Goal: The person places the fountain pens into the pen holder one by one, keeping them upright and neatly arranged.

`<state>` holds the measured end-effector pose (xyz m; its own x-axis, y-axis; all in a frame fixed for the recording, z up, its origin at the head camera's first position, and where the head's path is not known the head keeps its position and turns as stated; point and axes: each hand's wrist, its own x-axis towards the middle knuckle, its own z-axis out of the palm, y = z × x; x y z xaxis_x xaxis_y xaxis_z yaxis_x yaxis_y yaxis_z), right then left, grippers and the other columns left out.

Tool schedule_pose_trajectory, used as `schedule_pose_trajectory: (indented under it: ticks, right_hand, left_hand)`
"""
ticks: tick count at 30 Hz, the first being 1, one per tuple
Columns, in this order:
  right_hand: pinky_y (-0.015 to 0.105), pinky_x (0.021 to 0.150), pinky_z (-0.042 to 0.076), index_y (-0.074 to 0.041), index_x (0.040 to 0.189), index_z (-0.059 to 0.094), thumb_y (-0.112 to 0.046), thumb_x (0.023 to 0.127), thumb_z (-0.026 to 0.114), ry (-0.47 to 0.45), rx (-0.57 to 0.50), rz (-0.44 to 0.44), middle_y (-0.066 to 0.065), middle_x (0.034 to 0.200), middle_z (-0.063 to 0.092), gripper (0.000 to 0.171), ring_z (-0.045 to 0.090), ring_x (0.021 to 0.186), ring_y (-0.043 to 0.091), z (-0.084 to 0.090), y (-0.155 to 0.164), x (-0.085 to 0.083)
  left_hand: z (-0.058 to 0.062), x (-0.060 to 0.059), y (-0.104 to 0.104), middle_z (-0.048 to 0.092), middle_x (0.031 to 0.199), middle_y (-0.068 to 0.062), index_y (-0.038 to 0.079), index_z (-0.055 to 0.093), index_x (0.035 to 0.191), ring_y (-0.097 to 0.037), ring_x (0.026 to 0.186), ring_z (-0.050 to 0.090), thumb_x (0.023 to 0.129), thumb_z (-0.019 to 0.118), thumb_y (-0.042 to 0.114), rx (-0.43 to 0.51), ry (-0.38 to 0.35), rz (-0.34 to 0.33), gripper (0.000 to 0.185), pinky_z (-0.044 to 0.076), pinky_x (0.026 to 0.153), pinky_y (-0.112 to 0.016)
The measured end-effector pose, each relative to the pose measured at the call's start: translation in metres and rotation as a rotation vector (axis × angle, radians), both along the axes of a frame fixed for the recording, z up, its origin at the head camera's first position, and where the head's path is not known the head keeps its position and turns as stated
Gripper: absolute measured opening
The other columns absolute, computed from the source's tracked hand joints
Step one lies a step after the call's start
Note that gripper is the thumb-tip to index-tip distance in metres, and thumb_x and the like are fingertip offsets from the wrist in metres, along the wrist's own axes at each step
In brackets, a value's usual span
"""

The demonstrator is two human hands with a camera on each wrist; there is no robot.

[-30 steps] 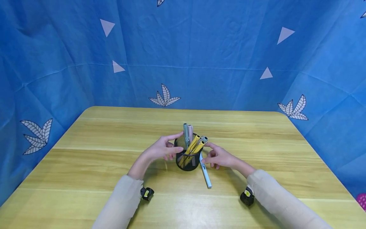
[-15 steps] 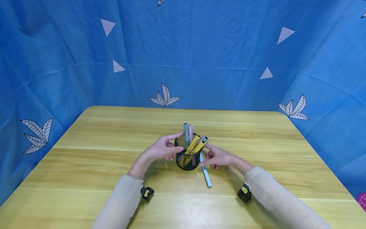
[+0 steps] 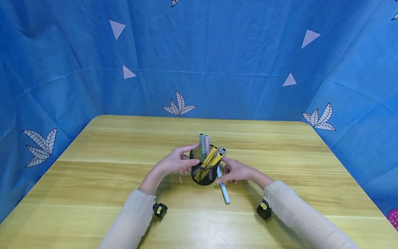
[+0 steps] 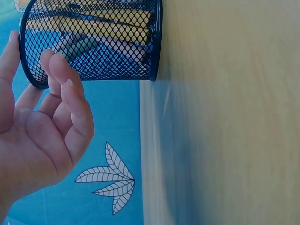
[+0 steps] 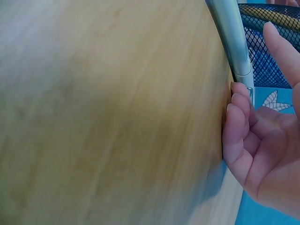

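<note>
My left hand [image 3: 175, 162], fingers loosely curled and grasping nothing, flanks the black mesh pen holder [image 3: 204, 171] standing mid-table [image 3: 93, 180]. My right hand [image 3: 237, 171], relaxed, touches the light-blue pen [image 3: 224, 191] lying beside the holder.

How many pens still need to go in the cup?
Several pens already stand in the black mesh cup. The left hand is at the cup's rim; the right hand touches the light blue pen lying on the table. One pen is left.
</note>
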<state>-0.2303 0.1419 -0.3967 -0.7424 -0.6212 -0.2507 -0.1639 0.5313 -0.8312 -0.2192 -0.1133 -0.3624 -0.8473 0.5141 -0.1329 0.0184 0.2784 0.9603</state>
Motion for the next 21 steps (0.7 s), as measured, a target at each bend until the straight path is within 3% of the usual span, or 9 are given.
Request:
schedule_pose_trajectory:
  ticks: [14, 21]
  right_hand:
    - [0.023, 0.040, 0.040, 0.001, 0.133, 0.027, -0.027, 0.070, 0.077, 0.122, 0.201, -0.021, 0.005, 0.064, 0.054, 0.085, 0.045, 0.043, 0.013, 0.002, -0.010, 0.001]
    - [0.024, 0.040, 0.041, 0.001, 0.138, 0.020, -0.025, 0.068, 0.078, 0.134, 0.248, -0.029, 0.005, 0.065, 0.055, 0.095, 0.046, 0.043, 0.013, 0.005, -0.013, 0.001]
  left_hand:
    - [-0.002, -0.001, 0.000, 0.052, 0.059, -0.012, 0.025, 0.029, 0.141, -0.016, 0.049, 0.048, 0.085, 0.062, 0.020, 0.008, -0.001, 0.000, 0.065, 0.038, 0.045, -0.022]
    - [-0.001, 0.000, 0.000, 0.052, 0.059, -0.011, 0.024, 0.029, 0.141, -0.016, 0.049, 0.048, 0.085, 0.062, 0.020, 0.012, 0.005, -0.001, 0.065, 0.039, 0.045, -0.023]
